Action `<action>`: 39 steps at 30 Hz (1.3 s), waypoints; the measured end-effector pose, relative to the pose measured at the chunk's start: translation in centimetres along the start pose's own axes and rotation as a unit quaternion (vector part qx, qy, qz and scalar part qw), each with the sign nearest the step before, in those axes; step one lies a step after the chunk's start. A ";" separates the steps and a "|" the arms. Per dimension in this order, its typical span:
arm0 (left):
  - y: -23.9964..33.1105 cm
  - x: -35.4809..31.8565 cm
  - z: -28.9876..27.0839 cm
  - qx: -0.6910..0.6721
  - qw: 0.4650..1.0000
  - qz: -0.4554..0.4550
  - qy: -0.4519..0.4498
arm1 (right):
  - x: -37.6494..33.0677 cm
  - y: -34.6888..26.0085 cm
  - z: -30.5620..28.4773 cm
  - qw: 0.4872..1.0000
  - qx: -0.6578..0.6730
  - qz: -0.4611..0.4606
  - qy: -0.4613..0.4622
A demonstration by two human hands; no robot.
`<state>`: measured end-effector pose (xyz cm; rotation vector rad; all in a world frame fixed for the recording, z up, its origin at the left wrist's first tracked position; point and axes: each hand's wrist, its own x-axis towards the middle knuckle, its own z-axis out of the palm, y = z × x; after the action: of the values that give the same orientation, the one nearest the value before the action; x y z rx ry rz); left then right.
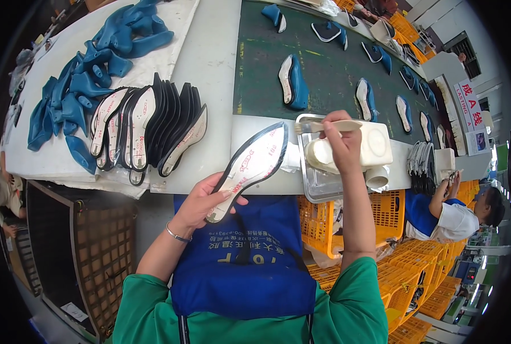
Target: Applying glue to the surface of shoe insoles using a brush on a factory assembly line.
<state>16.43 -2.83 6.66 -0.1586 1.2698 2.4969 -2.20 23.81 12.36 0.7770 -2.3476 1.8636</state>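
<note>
Left hand (206, 200), one of two bare hands at work, is partly closed around the near end of one white shoe-shaped sole piece with red print and a dark rim (254, 156), thumb on its upper face and fingers below; a strip of blue shows at the far tip. The piece is held slanting, far end to the right, over the near edge of a pale worktable (209, 126). One silver metal bangle (178, 234) circles the left wrist. Right hand (343, 137) is closed, pinching one flat pale wooden brush (347, 125), its bristles just right of the sole piece's far tip. Below that hand sits one shallow rectangular metal tray (306, 186), with one squarish white plastic container (378, 146) at its right and one small white cup (377, 178) nearer. At left stands one row of black-edged sole pieces (166, 117), too overlapped to count; beyond it lies a heap of blue plastic shoe lasts (86, 83), well over ten. On the dark green belt (330, 71), at least four blue lasts with white soles (297, 86) line the near side and at least four the far side. One co-worker (453, 221) is at the far right.
</note>
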 end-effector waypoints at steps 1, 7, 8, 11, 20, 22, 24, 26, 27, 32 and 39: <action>0.0 -0.1 0.0 -0.007 1.000 0.001 0.000 | 0.1 0.6 -0.5 1.000 -0.005 0.000 0.017; -0.6 0.9 -0.6 -0.062 0.997 0.041 0.024 | -0.8 1.4 0.1 0.982 0.133 -0.043 0.126; -0.8 1.5 -0.8 -0.088 0.994 0.060 0.028 | -1.2 1.9 0.7 0.987 0.105 -0.060 0.109; -0.6 3.4 -1.0 -0.157 0.979 0.118 0.060 | -2.8 1.8 5.5 0.987 0.056 0.107 0.109; -6.7 6.6 -2.2 -0.100 0.981 0.124 0.114 | -9.1 5.8 14.2 0.945 0.176 0.250 -0.119; -7.2 6.5 -3.3 0.088 0.973 0.160 0.138 | -9.1 5.5 13.5 0.945 0.131 0.282 -0.100; -5.7 5.3 -4.3 0.297 0.911 0.230 0.170 | -10.3 8.7 11.9 0.953 0.011 0.277 -0.125; -2.7 3.2 -5.0 0.509 0.768 0.313 0.231 | -11.0 10.0 11.2 0.951 -0.003 0.289 -0.110; -0.8 1.9 -5.5 0.568 0.696 0.338 0.282 | -11.2 10.0 10.9 0.947 0.013 0.300 -0.112; 5.0 -1.2 -11.4 0.681 0.450 0.328 0.476 | -11.3 7.9 9.6 0.955 -0.141 0.237 -0.106; 6.2 -0.3 -16.1 0.768 0.315 0.222 0.512 | -10.6 5.2 4.7 0.972 -0.177 0.145 0.046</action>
<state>13.79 -19.17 1.91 -0.9646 3.6788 -0.2332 6.18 23.96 2.83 0.3197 -2.7370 1.4511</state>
